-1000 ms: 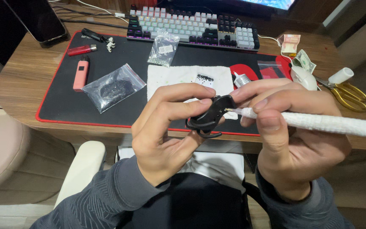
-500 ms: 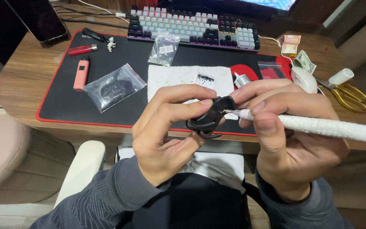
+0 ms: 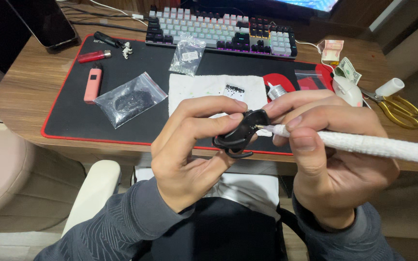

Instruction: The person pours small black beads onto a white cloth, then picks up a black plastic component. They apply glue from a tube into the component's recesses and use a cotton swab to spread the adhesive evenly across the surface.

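Little has moved since the earlier frame: both hands stay low over the lap, tool tip still at the black clip. Left hand (image 3: 189,150) grip: thumb and fingers pinching the black clip (image 3: 240,135), held in front of the worktop (image 3: 30,82) edge. Right hand (image 3: 335,159) grip: fingers pressed together around a white wrapped tool (image 3: 373,145), tip touching the clip. Behind: white cloth (image 3: 204,89) on black mat (image 3: 136,72), plastic bag (image 3: 129,99), keyboard (image 3: 218,31), scissors (image 3: 400,106).
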